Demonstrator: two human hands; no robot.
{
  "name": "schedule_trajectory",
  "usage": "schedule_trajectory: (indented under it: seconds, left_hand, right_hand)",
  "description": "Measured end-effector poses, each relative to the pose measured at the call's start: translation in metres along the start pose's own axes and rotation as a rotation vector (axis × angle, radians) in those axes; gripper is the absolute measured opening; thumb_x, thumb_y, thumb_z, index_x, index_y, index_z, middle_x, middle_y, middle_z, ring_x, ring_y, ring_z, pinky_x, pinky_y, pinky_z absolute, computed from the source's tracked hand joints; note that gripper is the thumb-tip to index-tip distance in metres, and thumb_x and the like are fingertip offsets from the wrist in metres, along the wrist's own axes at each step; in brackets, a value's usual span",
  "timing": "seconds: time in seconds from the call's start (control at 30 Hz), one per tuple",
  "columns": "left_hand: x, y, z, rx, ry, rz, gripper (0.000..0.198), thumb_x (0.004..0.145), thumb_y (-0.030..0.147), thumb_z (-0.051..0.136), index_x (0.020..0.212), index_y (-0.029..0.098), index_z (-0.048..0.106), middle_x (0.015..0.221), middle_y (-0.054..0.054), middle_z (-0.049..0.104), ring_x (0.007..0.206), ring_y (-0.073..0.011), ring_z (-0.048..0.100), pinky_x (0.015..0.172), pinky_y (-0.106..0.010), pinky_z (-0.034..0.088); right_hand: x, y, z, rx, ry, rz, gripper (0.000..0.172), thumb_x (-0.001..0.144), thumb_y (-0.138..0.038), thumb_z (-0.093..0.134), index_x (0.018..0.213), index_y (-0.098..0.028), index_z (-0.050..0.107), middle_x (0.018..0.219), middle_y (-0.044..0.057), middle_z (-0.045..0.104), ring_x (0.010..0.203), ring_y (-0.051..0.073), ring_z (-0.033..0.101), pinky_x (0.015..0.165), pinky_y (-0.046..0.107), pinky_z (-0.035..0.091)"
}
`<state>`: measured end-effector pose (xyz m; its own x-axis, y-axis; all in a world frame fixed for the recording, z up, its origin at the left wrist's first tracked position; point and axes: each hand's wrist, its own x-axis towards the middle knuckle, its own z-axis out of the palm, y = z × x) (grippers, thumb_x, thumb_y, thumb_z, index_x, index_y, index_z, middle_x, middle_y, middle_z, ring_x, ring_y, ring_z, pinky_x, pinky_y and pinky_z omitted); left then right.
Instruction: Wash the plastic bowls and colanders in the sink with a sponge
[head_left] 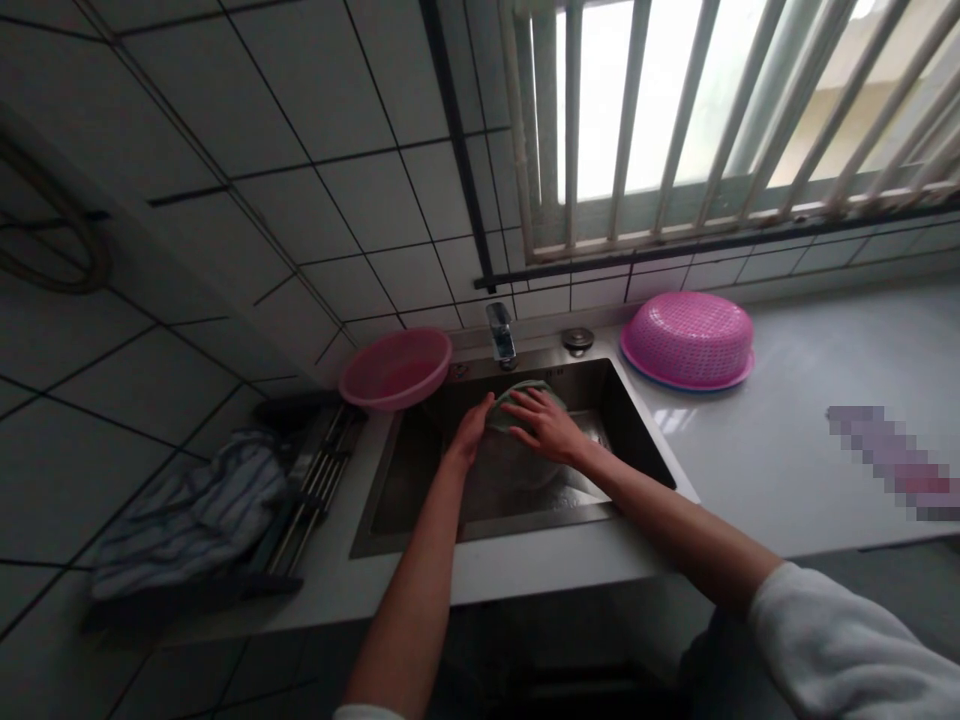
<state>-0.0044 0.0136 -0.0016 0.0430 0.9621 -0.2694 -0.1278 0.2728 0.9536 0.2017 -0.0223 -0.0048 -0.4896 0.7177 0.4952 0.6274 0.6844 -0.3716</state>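
With the sink's [525, 523] middle as the clock's centre and the tap [501, 335] at twelve, a pale green, thin, cloth-like thing [498, 415] sits just toward twelve, inside the basin walls. Its surface is soft and lightly creased, its far edge curves, and the hands hide much of it. Below it shows a rounded, greyish form, too dim to make out.

The right hand [545, 424] lies over the green piece, its fingers spread and pointing toward ten. The left hand [472, 428] is at the piece's eight o'clock side, fingers close together; whether they pinch it, I cannot tell.

The nearest hard edges are the sink's far wall at twelve and its rim at six, which the forearms cross. More room shows between the hands and the sink's wall at three. Outside, a pink basin [360, 388] crowds ten o'clock, a metal-barred rack [319, 490] takes nine, and an upturned pink basket [686, 335] stands at two. Beyond the rim at three, the white tabletop [787, 350] stretches wide.
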Motion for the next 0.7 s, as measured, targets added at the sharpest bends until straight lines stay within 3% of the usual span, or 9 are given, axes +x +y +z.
schedule_trajectory:
  seconds: [0.1, 0.2, 0.27, 0.43, 0.57, 0.7]
  left_hand:
    - [0.0, -0.001, -0.001, 0.034, 0.039, 0.049, 0.056, 0.07, 0.071, 0.082, 0.088, 0.018, 0.078, 0.089, -0.006, 0.079, 0.086, -0.0219, 0.071, 0.078, -0.029, 0.049]
    - [0.0, -0.002, -0.001, 0.035, 0.006, 0.05, 0.059, 0.07, 0.074, 0.08, 0.085, 0.017, 0.077, 0.086, -0.005, 0.078, 0.083, -0.0201, 0.07, 0.076, -0.027, 0.049]
    - [-0.001, -0.002, 0.001, -0.014, -0.017, 0.03, 0.058, 0.07, 0.073, 0.081, 0.087, 0.018, 0.078, 0.086, -0.005, 0.078, 0.081, -0.019, 0.069, 0.075, -0.027, 0.049]
    - [-0.003, -0.002, 0.008, -0.068, -0.083, -0.029, 0.058, 0.073, 0.072, 0.08, 0.093, 0.018, 0.078, 0.084, -0.004, 0.077, 0.07, -0.0174, 0.067, 0.069, -0.029, 0.049]
    - [-0.003, -0.002, 0.008, -0.036, -0.072, 0.006, 0.062, 0.071, 0.074, 0.08, 0.095, 0.017, 0.079, 0.087, -0.005, 0.078, 0.072, -0.0181, 0.068, 0.069, -0.029, 0.049]
    - [-0.004, -0.002, 0.008, -0.071, -0.089, -0.006, 0.06, 0.073, 0.074, 0.079, 0.091, 0.017, 0.078, 0.086, -0.006, 0.078, 0.075, -0.0195, 0.069, 0.073, -0.03, 0.05]
  right_hand:
    - [0.001, -0.026, 0.006, -0.023, -0.087, -0.229, 0.034, 0.101, -0.038, 0.063, 0.132, -0.027, 0.071, 0.146, 0.008, 0.064, 0.143, 0.031, 0.047, 0.128, 0.057, 0.025]
    - [0.004, -0.034, 0.005, -0.002, -0.118, -0.306, 0.03, 0.099, -0.03, 0.066, 0.128, -0.028, 0.073, 0.139, 0.006, 0.068, 0.136, 0.027, 0.053, 0.129, 0.049, 0.026]
    - [0.005, -0.022, 0.001, 0.017, -0.077, -0.233, 0.035, 0.1, -0.029, 0.064, 0.134, -0.028, 0.07, 0.145, 0.006, 0.064, 0.137, 0.027, 0.053, 0.127, 0.048, 0.031]
    - [0.003, 0.011, -0.002, 0.069, 0.092, 0.132, 0.044, 0.105, -0.037, 0.054, 0.147, -0.024, 0.062, 0.155, 0.011, 0.056, 0.145, 0.029, 0.048, 0.122, 0.051, 0.04]
    - [0.002, 0.008, -0.005, 0.065, 0.074, 0.116, 0.045, 0.104, -0.036, 0.057, 0.147, -0.025, 0.061, 0.159, 0.011, 0.051, 0.148, 0.03, 0.044, 0.125, 0.053, 0.035]
    - [0.003, 0.006, -0.015, 0.093, 0.168, 0.125, 0.037, 0.104, -0.033, 0.056, 0.139, -0.025, 0.066, 0.151, 0.011, 0.057, 0.141, 0.028, 0.05, 0.122, 0.05, 0.04]
